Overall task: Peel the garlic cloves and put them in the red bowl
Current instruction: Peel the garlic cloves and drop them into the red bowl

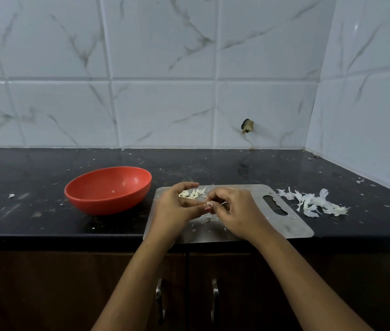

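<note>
red bowl (108, 189) on the black counter (34, 168), just left of the steel cutting board (284, 223); inside, only a couple of pale specks. small cluster of peeled cloves (190, 194) at the board's far edge, creamy and bare. one garlic clove (208, 207) just above the board's middle, pinkish, thin skin partly lifted. pinched from both sides: left hand (174, 209) with thumb and fingertips curled onto it, right hand (234, 211) likewise, fingers bent in tight. heap of white peels (313, 203) on the counter, right of the board.

Head-worn; forward and down; near counter (46, 168)
</note>
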A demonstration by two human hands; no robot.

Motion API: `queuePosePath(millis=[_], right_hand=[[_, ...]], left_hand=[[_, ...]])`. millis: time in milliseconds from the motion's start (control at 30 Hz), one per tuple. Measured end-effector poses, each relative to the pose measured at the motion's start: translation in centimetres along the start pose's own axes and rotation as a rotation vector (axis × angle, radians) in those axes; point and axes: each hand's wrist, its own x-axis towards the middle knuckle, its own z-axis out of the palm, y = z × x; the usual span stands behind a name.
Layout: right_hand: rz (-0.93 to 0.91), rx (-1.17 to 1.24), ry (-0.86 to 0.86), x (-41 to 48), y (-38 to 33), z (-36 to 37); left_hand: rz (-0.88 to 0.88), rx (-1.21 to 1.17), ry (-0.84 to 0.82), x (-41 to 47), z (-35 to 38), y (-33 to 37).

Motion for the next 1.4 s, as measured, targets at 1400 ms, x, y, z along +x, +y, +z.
queuePosePath(millis=[1400], right_hand=[[0.124,0.075,0.044,0.3,0.2,0.0]], left_hand=[[-0.029,0.029,0.08,0.8,0.3,-0.5]])
